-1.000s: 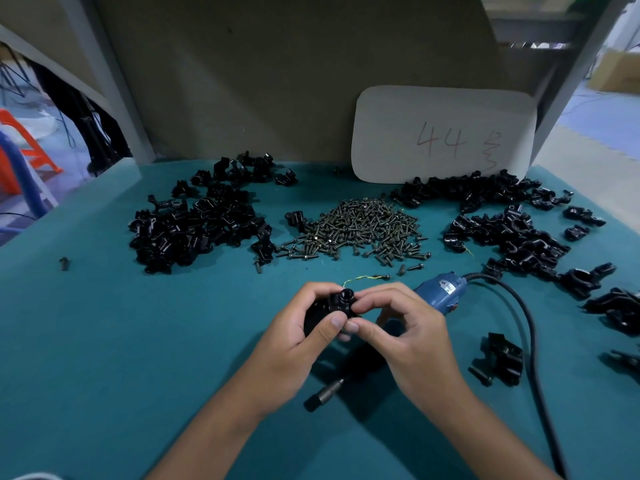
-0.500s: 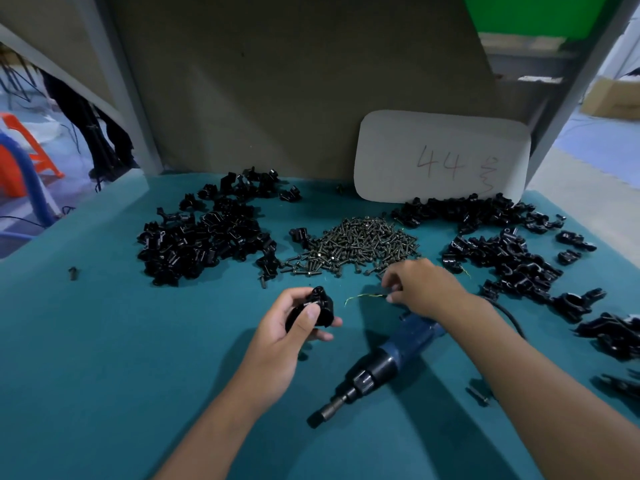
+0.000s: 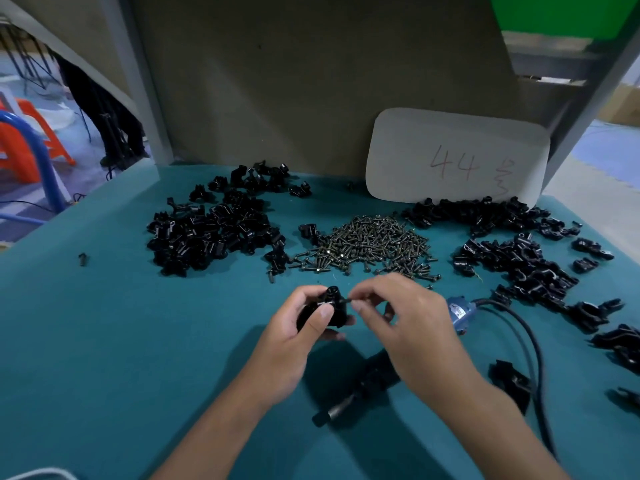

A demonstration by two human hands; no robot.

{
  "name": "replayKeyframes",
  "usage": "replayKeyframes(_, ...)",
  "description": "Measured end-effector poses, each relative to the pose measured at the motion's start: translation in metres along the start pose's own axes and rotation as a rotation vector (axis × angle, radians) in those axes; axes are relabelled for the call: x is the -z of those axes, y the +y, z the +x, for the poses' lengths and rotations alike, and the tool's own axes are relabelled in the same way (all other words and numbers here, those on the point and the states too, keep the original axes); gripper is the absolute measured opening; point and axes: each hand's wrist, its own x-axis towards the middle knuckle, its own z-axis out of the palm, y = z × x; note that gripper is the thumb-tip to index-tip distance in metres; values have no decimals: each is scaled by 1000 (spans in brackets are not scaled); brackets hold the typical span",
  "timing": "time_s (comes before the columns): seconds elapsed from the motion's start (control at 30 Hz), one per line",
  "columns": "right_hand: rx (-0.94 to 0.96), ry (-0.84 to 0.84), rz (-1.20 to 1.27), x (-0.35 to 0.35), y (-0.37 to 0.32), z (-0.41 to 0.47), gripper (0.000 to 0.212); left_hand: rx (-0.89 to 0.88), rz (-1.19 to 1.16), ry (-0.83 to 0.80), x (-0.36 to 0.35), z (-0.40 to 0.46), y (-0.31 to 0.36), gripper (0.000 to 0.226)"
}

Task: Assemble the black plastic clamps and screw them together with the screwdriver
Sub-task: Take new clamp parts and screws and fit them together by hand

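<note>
On the teal table (image 3: pixel 104 341), left hand (image 3: pixel 294 344) grips a clamp (image 3: pixel 323 308), right hand (image 3: pixel 405 323) pinches a screw (image 3: pixel 346 300).

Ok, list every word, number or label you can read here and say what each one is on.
"44": handwritten in red on the white card leaning against the back board.
A red scribble right of the "44" on the same card: cannot be read.
A small label on the blue end of the electric screwdriver lying on the table: too small and blurred to read.
</note>
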Motion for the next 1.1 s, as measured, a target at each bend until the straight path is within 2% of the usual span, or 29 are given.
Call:
replayKeyframes(0.23,48,54,-24,-7,3,-12,5,-33,111,-42,-1,-2,5,19)
replayKeyframes(0.47,-9,79,103,-11,6,-13,11,-36,213,-61,1,-4,0,35)
replayKeyframes(0.67,-31,109,135,-12,11,-11,7,-22,255,-64,2,-5,1,31)
replayKeyframes(0.8,-80,44,198,-13,14,-16,18,-31,256,-10,1,-2,3,26)
replayKeyframes(1.03,-62,80,144,-20,17,-17,1,-54,403,-14,3,-4,3,37)
replayKeyframes(1.1,-44,85,118,-23,18,-18,4,-47,408,4,3,-4,3,34)
